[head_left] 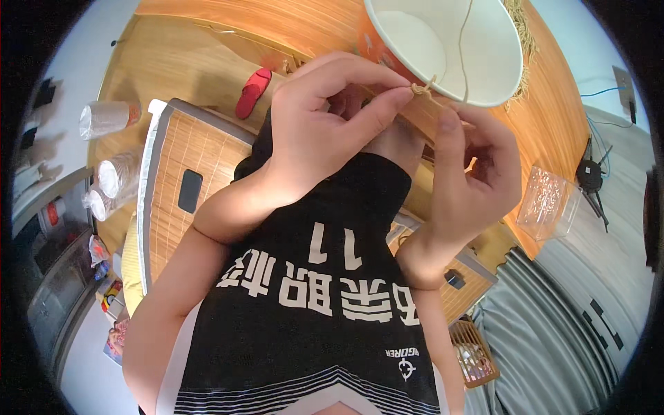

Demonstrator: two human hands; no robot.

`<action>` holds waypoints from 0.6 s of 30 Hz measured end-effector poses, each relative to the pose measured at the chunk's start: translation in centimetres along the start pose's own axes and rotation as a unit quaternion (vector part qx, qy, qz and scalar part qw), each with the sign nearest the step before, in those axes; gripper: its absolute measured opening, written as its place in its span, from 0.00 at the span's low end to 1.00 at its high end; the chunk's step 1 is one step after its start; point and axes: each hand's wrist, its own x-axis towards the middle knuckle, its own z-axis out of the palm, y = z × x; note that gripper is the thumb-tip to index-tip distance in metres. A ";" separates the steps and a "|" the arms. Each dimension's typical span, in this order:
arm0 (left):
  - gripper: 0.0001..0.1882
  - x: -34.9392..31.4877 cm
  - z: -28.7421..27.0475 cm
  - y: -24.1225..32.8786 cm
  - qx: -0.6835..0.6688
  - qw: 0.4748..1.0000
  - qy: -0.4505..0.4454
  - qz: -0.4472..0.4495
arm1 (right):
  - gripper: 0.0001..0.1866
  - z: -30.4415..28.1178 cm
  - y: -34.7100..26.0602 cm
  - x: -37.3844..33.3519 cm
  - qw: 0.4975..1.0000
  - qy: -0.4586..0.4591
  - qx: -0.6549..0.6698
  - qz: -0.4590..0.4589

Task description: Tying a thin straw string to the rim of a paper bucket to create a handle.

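Observation:
My left hand (325, 114) pinches a small knotted bundle of tan twine (420, 89) between thumb and forefinger. Close by on the right, my right hand (481, 155) has its thumb and forefinger pressed together on a short length of the same twine. Just beyond both hands stands a large paper bucket (487, 41), white inside and orange outside. A single strand (463, 52) hangs across its white inner wall and over the near rim toward my fingers. The fingers partly hide where the strand meets the knot.
The bucket stands on a wooden table (553, 83), with loose twine (523, 52) heaped behind it. A clear plastic box (546, 204) and a black router (590, 176) lie to the right. On the left are a red slipper (254, 93), a dark phone (190, 191) on a woven mat, and stacked cups (114, 174).

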 end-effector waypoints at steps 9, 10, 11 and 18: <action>0.06 -0.3 -0.4 0.5 0.039 0.997 -0.055 -0.026 | 0.07 0.3 2.6 -0.1 0.988 -0.067 0.060 -0.127; 0.06 -0.3 -0.4 0.5 0.047 0.997 -0.053 -0.017 | 0.08 0.4 2.5 -0.7 0.988 -0.057 0.124 -0.072; 0.06 -0.4 -0.5 0.4 0.048 0.997 -0.053 -0.017 | 0.08 0.5 2.4 -1.1 0.981 -0.047 0.186 -0.016; 0.06 -0.6 -0.3 0.1 0.053 0.997 -0.056 -0.008 | 0.08 0.9 2.1 -1.8 0.964 -0.024 0.261 0.044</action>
